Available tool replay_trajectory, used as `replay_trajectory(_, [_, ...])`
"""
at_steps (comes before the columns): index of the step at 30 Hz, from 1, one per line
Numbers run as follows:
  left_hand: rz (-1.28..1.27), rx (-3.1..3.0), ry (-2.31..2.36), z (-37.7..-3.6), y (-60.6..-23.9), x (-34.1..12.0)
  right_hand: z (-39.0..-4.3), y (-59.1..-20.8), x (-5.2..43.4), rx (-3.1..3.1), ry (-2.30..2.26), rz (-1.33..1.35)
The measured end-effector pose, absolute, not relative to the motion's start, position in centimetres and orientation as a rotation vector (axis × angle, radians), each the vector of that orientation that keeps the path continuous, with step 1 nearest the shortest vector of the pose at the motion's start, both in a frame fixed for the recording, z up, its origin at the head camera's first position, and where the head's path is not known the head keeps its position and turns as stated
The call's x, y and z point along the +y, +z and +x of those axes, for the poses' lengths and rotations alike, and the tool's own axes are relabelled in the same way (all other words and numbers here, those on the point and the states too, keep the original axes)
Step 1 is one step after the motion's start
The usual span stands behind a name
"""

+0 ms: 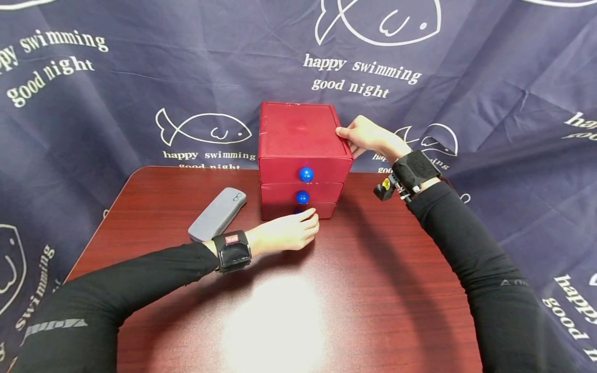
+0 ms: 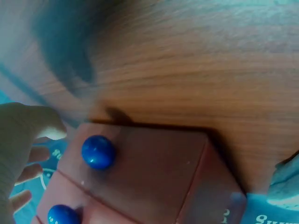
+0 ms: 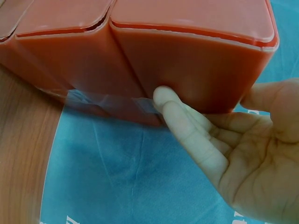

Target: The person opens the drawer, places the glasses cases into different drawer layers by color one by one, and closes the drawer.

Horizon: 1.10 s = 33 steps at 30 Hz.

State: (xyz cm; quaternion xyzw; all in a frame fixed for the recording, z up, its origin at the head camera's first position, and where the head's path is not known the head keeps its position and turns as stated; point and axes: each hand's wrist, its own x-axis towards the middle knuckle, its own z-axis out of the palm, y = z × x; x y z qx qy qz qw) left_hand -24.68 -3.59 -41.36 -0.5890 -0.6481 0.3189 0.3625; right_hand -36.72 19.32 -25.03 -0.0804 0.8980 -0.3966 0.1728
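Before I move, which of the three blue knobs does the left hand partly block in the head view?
The lowest knob, on the bottom drawer: the left hand hides most of it, while the middle knob and top knob show whole above.

Head: bright, table (image 1: pixel 368 321) glare 6 o'clock, shadow 5 o'clock | left wrist: hazy, blur 10 o'clock | right wrist: clearer

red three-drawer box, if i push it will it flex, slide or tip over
The red three-drawer box should stay fairly stiff, as its walls and edges look straight. It may slide easily, since the table looks smooth and glossy. A push high up might tip it, given its stacked height, though its boxy shape should resist that.
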Motion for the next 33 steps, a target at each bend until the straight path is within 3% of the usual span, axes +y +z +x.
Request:
replay_trajectory(13, [-1.379,-1.789,0.851,-26.0,-43.2,-4.1,-36.5,-25.0,19.3,2.535,-1.130,-0.237])
replay_trajectory(33, [-1.377,-1.772,0.714,-27.9,-44.3,-3.7,-36.4,-25.0,19.4,2.548,-1.134,-0.245])
